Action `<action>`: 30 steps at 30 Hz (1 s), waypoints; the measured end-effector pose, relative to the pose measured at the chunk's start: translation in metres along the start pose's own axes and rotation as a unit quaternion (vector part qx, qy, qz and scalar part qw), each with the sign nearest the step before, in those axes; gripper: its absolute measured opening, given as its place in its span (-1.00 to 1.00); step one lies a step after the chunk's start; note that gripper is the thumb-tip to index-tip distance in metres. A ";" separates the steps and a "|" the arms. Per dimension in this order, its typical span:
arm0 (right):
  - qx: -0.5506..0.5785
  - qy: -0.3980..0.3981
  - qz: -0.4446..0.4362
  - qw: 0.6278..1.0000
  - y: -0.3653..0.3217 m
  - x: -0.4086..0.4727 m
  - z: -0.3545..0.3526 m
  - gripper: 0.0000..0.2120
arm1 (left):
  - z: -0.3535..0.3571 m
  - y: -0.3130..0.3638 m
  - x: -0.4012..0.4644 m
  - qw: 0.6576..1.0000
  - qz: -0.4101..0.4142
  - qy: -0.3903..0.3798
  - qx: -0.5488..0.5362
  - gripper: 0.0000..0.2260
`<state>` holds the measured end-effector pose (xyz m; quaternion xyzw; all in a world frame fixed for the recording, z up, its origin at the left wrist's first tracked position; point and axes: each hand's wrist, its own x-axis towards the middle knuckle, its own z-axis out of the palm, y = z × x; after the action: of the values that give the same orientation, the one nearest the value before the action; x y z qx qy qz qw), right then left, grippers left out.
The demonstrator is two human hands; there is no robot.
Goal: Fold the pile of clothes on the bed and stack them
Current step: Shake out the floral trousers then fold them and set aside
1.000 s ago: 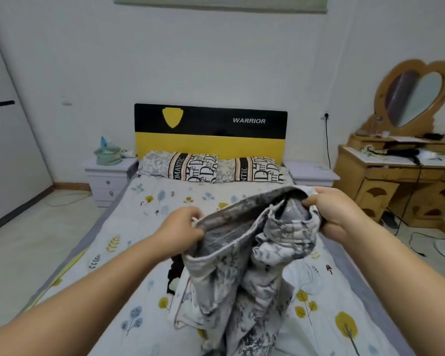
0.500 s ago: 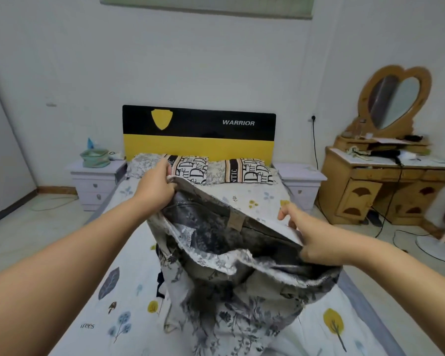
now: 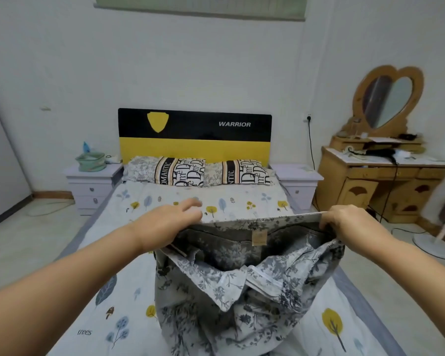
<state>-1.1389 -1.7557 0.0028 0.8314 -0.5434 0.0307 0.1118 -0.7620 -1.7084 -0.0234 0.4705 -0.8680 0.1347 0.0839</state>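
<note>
Right fingers: the right hand (image 3: 344,224) has its fingers curled over the far edge of the floral shirt (image 3: 242,286), pinching the fabric at its right end.
Left fingers: the left hand (image 3: 165,224) has its fingers stretched forward and loose over the shirt's left end; whether the thumb below pinches cloth is hidden, so its grip cannot be told.
Held edge: a taut top hem runs between the two hands, left to right across the view; a small tan label sits at its middle.
Shirt body: it hangs down from that edge toward the person, the collar and lighter inside crumpled in the middle, the lower part bunched on the bed (image 3: 216,201).
Long axis: the stretched edge lies crosswise to the bed, parallel to the headboard (image 3: 194,136).
Nearer hand: both hands sit at about the same reach, one at each end; the right looks the surer hold.
Coming move, as a judgement: laying it flat calls for the left hand to secure its corner first, then lowering the edge away toward the pillows (image 3: 198,172).
</note>
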 end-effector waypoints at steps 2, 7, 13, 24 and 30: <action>0.012 0.002 0.017 1.000 -0.001 0.003 0.003 -0.70 | 0.001 0.003 -0.004 1.000 0.022 -0.008 0.019 -0.78; 0.150 -0.003 0.059 0.987 -0.004 0.008 -0.001 -0.71 | 0.009 0.003 -0.016 0.999 0.027 -0.026 0.028 -0.65; 0.288 -0.028 0.080 0.954 -0.009 0.011 -0.014 -0.72 | 0.016 0.003 -0.028 0.999 -0.011 0.007 -0.044 -0.61; 0.478 -0.053 0.123 0.868 0.002 0.014 -0.010 -0.72 | -0.004 0.009 -0.006 0.841 -0.227 0.078 -0.485 -0.80; 0.633 -0.139 0.123 0.751 0.014 0.012 -0.017 -0.68 | -0.010 0.016 0.003 0.725 -0.243 0.045 -0.643 -0.73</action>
<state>-1.1455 -1.7684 0.0236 0.6330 -0.5065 0.2655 -0.5218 -0.7765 -1.6994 -0.0153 0.4918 -0.5980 -0.4599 0.4348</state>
